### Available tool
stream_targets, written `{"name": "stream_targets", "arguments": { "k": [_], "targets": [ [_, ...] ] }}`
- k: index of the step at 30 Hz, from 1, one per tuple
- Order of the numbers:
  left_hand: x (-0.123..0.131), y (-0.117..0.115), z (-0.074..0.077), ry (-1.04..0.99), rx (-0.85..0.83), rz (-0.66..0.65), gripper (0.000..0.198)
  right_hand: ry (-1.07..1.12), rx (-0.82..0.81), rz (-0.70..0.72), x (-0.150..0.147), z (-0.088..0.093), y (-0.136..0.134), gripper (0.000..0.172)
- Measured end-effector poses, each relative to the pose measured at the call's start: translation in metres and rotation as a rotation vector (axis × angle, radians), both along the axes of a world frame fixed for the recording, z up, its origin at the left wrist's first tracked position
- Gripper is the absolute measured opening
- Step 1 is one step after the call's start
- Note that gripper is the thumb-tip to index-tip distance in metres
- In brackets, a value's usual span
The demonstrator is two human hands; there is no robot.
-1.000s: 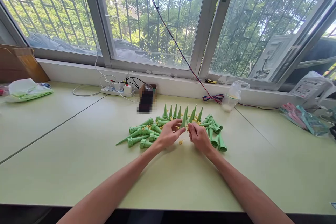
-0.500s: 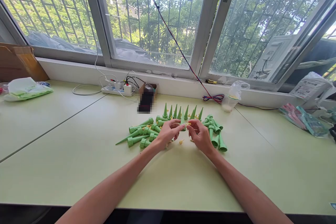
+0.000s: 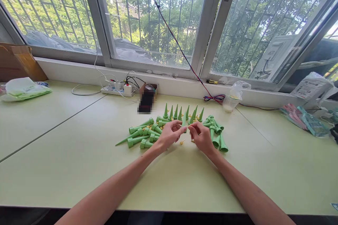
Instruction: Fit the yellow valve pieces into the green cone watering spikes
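My left hand is closed around a pale green plastic watering spike, which it holds upright, tip up. The fingertips of my right hand are pinched together against the side of this spike, by a small yellow piece that they mostly hide. Below, between the hands, a small yellow valve piece lies on the table. Behind my hands a row of green spikes stands on end. To the left lie several capped green spikes, and to the right more green cones lie in a pile.
The pale green table runs to the window wall. At the back are a power strip with cables, a dark pixelated object, a bundled wire and a plastic cup. Plastic packets lie at the right.
My right fingertips have closed in on the spike, and the yellow piece that showed between the hands is now mostly hidden. The spike has shifted very slightly.
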State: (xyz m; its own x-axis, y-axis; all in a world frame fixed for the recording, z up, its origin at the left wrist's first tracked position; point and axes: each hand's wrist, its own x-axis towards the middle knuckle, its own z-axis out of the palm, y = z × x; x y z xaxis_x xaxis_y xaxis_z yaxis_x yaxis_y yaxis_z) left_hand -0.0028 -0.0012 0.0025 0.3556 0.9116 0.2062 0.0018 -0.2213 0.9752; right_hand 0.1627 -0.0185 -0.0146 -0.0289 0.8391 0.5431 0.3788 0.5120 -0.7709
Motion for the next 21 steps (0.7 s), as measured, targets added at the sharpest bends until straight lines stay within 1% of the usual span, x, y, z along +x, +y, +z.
{"name": "stream_targets", "arguments": {
  "k": [7,18,21],
  "targets": [
    [0.0023,0.0016,-0.0062,0.136,0.135,0.075,0.044,-0.056,0.032,-0.098,0.0035,-0.0052,0.0038,0.033],
    [0.0052,-0.0055,-0.0053,0.228,0.358,0.096,0.03,-0.086,0.018,-0.132,0.0026,-0.0039,0.005,0.038],
    [0.0053,-0.0048,-0.0052,0.235,0.38,0.099,0.03,-0.086,0.013,-0.141,0.0015,-0.0037,0.0051,0.04]
  ]
}}
